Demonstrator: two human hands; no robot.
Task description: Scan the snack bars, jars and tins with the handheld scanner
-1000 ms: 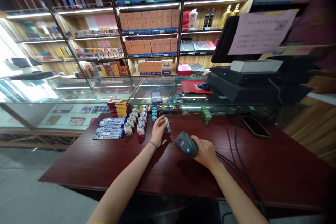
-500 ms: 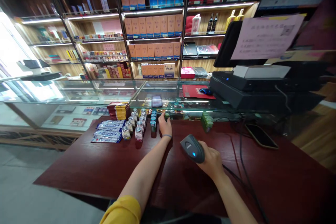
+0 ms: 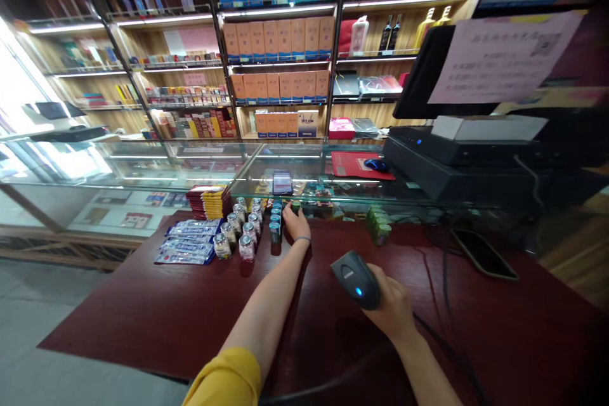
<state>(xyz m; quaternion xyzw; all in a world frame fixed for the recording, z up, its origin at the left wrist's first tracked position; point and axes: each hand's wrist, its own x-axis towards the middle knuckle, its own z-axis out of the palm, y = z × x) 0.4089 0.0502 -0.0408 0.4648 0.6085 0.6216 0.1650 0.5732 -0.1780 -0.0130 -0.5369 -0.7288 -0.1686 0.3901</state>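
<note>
My right hand (image 3: 392,304) grips a dark barcode scanner (image 3: 356,278) with a lit blue light, held above the table. At the far side of the wooden table (image 3: 328,323), my left hand (image 3: 297,226) has its fingers around a small green container (image 3: 295,205), mostly hidden by the hand. Just left of that hand runs a row of small blue-green containers (image 3: 275,228). Further left stand rows of small jars with silvery lids (image 3: 247,247). A group of green containers (image 3: 379,225) stands to the right, beyond the scanner.
Blue-and-white packets (image 3: 188,242) and a stack of red and yellow packs (image 3: 207,203) lie at the left. A phone (image 3: 483,254) rests at the right, near cables. Behind are the glass counter (image 3: 238,171), a mouse (image 3: 375,165) and a monitor (image 3: 423,76).
My view has shifted slightly. My left hand stays around the green container at the table's far edge, now right at the end of the blue-green row. The scanner is still in my right hand.
</note>
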